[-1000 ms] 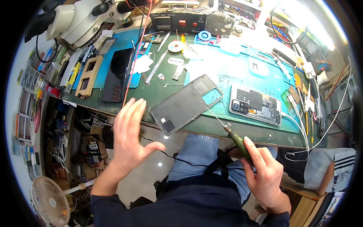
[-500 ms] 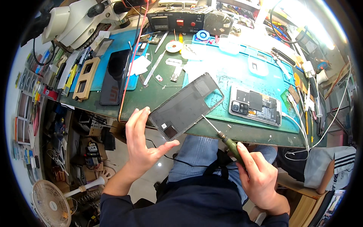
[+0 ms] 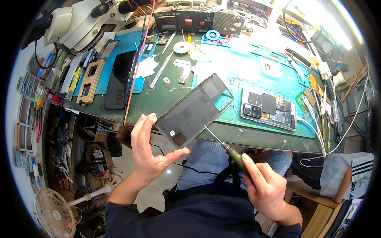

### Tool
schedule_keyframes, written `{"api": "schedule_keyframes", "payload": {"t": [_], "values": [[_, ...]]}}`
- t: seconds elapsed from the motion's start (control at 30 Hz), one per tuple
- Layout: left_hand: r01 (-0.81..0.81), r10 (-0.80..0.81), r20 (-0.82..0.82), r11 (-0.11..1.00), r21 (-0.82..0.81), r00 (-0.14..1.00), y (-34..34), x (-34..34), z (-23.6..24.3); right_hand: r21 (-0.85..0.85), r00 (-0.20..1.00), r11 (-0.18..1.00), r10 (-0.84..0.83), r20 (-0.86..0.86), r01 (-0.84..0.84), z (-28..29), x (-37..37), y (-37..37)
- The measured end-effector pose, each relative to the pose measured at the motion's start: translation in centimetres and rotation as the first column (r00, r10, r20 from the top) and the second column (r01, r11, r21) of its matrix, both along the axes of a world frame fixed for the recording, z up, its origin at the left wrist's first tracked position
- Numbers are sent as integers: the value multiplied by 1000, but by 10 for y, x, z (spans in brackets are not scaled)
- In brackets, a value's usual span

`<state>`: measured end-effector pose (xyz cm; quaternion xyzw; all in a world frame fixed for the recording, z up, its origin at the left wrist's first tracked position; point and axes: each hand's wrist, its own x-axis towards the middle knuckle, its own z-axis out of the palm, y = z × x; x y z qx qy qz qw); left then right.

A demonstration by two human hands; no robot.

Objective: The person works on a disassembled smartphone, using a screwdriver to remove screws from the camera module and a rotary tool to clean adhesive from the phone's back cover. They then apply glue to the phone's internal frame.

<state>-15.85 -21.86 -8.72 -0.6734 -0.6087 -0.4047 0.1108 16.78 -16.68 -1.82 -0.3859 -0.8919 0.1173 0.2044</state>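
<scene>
Cluttered with parts and tools, the worktop [image 3: 166, 99] wears a green and teal mat, smooth and scuffed, and beyond it at 12 o'clock sit a black power unit [image 3: 184, 20] and a white microscope [image 3: 79, 22] at 10. My left hand [image 3: 149, 152] grasps the back cover [image 3: 194, 109], a thin grey matte rectangle, by its lower left corner, tilted over the worktop's near edge. My right hand [image 3: 268, 190] is clenched round a slim green rotary tool [image 3: 234, 156], its fine metal tip touching the cover's lower edge. An opened phone [image 3: 270, 109] lies at 3 o'clock of the cover; a black glossy screen [image 3: 121, 79] at 9. A red cable [image 3: 139, 59] crosses between.
</scene>
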Motion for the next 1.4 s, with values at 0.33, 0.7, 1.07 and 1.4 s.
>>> {"api": "schedule_keyframes", "payload": {"t": [0.33,0.7,1.07,1.4], "values": [[3,-3,16,1000,-3,1000,0,0,1,5,999,1000,28,-47,-28,-14,1,-4],[0,0,45,1000,-20,999,0,3,0,0,990,994,108,-88,-109,-18,-2,-8],[3,-3,58,1000,-2,998,0,4,1,22,999,1000,6,-39,-5,-8,-1,-9],[22,-22,71,1000,5,997,1,3,5,37,999,999,-27,-22,28,-5,-3,-10]]}}
